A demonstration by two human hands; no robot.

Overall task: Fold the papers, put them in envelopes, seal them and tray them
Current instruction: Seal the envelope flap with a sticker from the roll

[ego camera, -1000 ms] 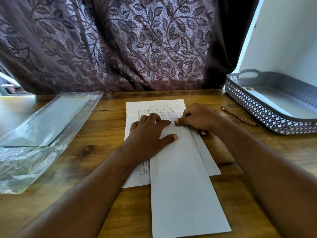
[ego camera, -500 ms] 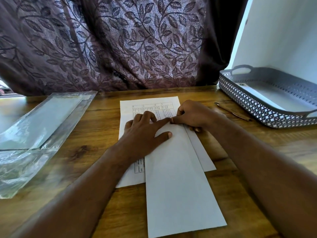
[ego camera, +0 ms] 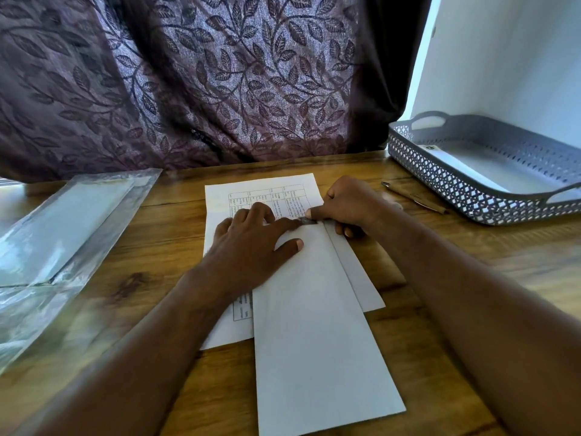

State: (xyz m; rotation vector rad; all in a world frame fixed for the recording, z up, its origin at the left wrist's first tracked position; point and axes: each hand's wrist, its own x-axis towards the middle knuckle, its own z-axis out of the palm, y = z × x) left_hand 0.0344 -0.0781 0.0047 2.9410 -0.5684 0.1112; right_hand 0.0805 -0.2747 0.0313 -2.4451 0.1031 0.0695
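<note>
The envelope (ego camera: 314,325) lies lengthwise on the table (ego camera: 471,278), over 1 unfolded printed sheet (ego camera: 267,193). My left hand (ego camera: 254,247) presses spread flat on its far end. My right hand (ego camera: 349,206) pinches a small dark strip (ego camera: 309,221) there, probably the seal liner. I judge sealing is under way and traying is left. Right of the envelope lie a pen (ego camera: 415,201) and the tray (ego camera: 440,171); left, a plastic pack (ego camera: 63,231).

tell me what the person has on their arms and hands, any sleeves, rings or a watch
Nothing is worn. Both forearms are bare to the edge of the frame, with no sleeves in view. The left hand and right hand have no gloves, and no rings, watch or bracelet show. The nails that show look short and unpainted.
</note>
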